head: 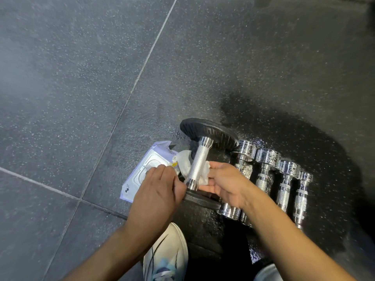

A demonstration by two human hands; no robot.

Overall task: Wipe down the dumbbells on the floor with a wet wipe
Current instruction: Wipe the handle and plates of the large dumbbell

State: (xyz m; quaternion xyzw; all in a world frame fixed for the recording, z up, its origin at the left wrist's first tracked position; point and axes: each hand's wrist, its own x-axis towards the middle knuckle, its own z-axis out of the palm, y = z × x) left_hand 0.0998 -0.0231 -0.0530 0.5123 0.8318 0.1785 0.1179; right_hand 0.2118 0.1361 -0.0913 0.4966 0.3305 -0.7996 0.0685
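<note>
Hands: left [160, 187] pinches wipe [185, 161] above pack [142, 173]; right [225, 183] spread under dumbbell [198, 163].

- Both bare forearms reach forward and down from the lower edge of the view, converging toward the middle.
- The left hand [160, 189] is turned back-up, knuckles toward the viewer, its fingers curled forward and downward; the fingertips bunch together at the far end, seemingly pinching something, though what they grip is hidden beneath the hand.
- The right hand [225, 182] is turned with its palm facing left, the fingers fairly straight and lying together, pointing left, the thumb above them.
- The two hands sit near each other, not touching.
</note>
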